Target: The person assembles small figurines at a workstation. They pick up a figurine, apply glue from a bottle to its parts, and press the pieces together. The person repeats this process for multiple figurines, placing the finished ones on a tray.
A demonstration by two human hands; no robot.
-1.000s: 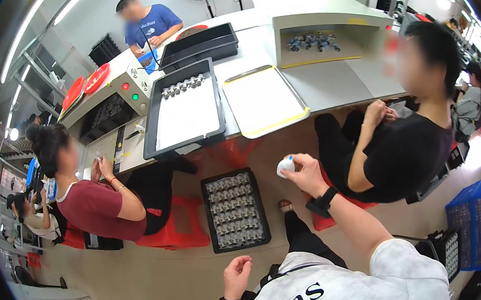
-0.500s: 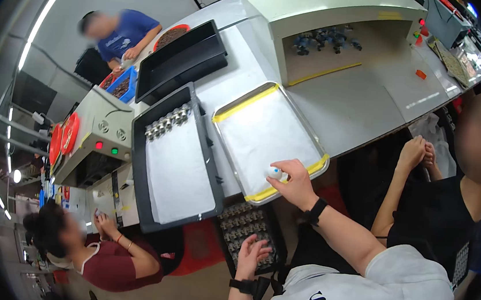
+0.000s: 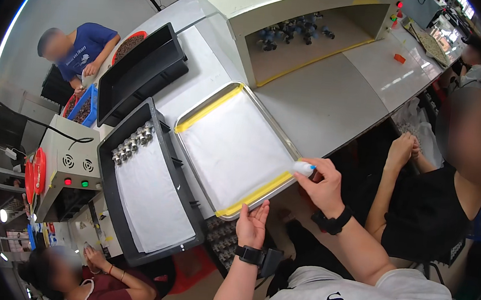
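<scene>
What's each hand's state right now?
Left hand: open, nothing visible in its grip, at the metal-rimmed tray's near edge; can't tell if touching.
Right hand: closed on a small white bottle, blue tip.

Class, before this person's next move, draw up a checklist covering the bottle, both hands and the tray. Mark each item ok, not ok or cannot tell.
1. White bottle gripped: ok, pinched between the thumb and fingers of the right hand.
2. Bottle's blue tip uncapped: cannot tell, too small.
3. Left hand free: ok, open and holding nothing.
4. Left hand touching the tray: cannot tell, its fingertips are at the near rim.
5. White sheet taped: ok, yellow tape at both ends.
6. Tray fully on the table: cannot tell, its near end lies at the edge.
</scene>
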